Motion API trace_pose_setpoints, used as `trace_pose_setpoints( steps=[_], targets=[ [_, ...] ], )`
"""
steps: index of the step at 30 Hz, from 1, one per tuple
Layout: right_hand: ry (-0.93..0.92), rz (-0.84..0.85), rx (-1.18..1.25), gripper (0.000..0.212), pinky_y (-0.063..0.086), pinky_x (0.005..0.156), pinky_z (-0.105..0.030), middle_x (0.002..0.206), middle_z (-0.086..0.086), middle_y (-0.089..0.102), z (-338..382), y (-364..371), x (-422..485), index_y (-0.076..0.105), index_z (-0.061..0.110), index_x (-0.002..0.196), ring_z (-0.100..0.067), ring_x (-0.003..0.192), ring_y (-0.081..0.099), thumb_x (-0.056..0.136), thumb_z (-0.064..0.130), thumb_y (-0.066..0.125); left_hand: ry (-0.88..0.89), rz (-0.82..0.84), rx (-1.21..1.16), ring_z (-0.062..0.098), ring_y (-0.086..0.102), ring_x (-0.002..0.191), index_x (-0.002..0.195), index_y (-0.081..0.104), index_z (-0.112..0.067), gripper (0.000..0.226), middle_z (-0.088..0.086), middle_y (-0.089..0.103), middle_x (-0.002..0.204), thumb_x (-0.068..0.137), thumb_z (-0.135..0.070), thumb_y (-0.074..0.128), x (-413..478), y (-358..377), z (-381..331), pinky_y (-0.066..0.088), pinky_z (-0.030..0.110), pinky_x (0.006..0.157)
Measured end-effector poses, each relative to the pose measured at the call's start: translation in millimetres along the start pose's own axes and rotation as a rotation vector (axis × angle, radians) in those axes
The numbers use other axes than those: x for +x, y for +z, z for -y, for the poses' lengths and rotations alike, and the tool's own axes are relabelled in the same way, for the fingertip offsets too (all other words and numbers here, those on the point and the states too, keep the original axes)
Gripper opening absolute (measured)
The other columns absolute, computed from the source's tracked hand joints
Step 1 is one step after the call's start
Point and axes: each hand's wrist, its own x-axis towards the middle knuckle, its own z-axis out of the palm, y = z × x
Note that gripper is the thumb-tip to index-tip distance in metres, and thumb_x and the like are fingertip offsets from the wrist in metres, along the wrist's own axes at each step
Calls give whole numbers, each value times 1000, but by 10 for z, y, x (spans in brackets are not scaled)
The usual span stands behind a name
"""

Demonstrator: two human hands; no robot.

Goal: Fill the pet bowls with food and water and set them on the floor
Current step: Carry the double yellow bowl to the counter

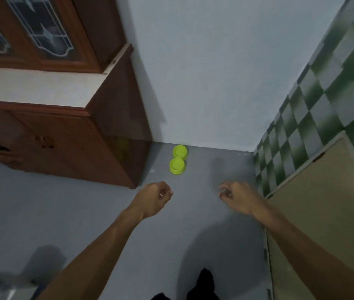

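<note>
A lime-green double pet bowl (178,159) sits on the grey floor near the back wall, beside the corner of a wooden cabinet. Both of its round cups look the same green; I cannot tell what is in them. My left hand (155,199) hangs in the air nearer to me than the bowl, fingers loosely curled, holding nothing. My right hand (235,197) is level with it to the right, also loosely curled and holding nothing. Both hands are well above the floor and apart from the bowl.
A dark wooden cabinet (98,144) with a pale counter and glass-fronted upper doors stands at the left. A green checkered tiled wall (314,118) and a tan panel (323,213) run along the right. A blurred grey object (1,282) lies bottom left.
</note>
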Motion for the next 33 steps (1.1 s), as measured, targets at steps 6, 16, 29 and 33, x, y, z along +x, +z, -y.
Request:
trace_pose_setpoints(
  steps=[6,16,29,33],
  targets=[
    [-14,76,-57,37,50,96,-34,111,-2,71,34,-429,941,62,19,127,-22,107,65,96,38,57,-71,18,-26,16,68,95,105,69,-21,36,-3,73,101,90,-49,53,839,-242,107,54,34,84],
    [-27,87,-43,35,53,91,-34,109,1,71,14,-837,2515,63,22,124,-19,98,67,96,42,57,52,-9,-33,14,68,87,105,70,-19,20,-4,73,100,95,-33,58,2489,-490,476,54,31,78],
    [-86,208,-166,36,47,92,-27,117,3,66,-436,-285,4520,59,26,130,-16,106,62,99,42,51,129,76,13,13,65,79,101,68,-25,43,-7,68,91,88,-53,39,4239,164,1396,53,35,69],
    [-127,261,-222,36,47,93,-30,119,2,65,-819,217,5269,57,27,130,-18,110,60,99,43,49,95,68,31,15,65,80,103,66,-26,44,-6,67,94,88,-54,36,4766,779,1850,53,38,68]
  ],
)
